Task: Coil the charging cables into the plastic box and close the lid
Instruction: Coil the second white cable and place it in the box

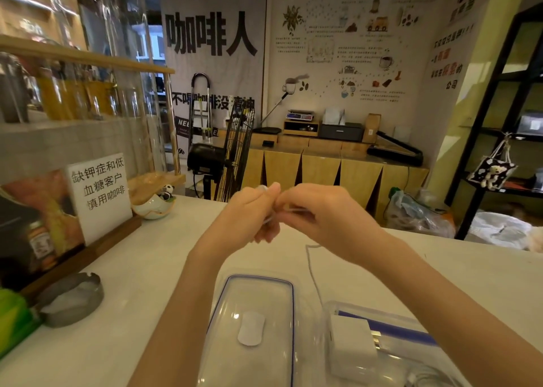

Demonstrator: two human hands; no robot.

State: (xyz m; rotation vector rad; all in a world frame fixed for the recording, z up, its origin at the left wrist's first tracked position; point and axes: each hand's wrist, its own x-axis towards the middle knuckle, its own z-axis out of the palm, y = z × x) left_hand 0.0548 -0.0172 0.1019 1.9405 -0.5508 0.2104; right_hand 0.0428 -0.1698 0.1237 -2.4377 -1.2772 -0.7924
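Note:
My left hand (pixel 249 213) and my right hand (pixel 317 213) meet above the white counter, both pinching a thin white charging cable (pixel 313 272). The cable hangs from my right hand and trails down toward the clear plastic box (pixel 346 307) at the lower right. Inside the box lies a white charger block (pixel 351 345) with more white cable beside it. The clear lid (pixel 291 313) with a blue rim lies flat on the counter to the left of the box, a white label on it.
A metal ashtray (pixel 70 298) sits at the left. Behind it stand a sign in a wooden holder (pixel 100 192) and a small bowl with a panda figure (pixel 155 204). A green object (pixel 13 319) pokes in at the far left edge.

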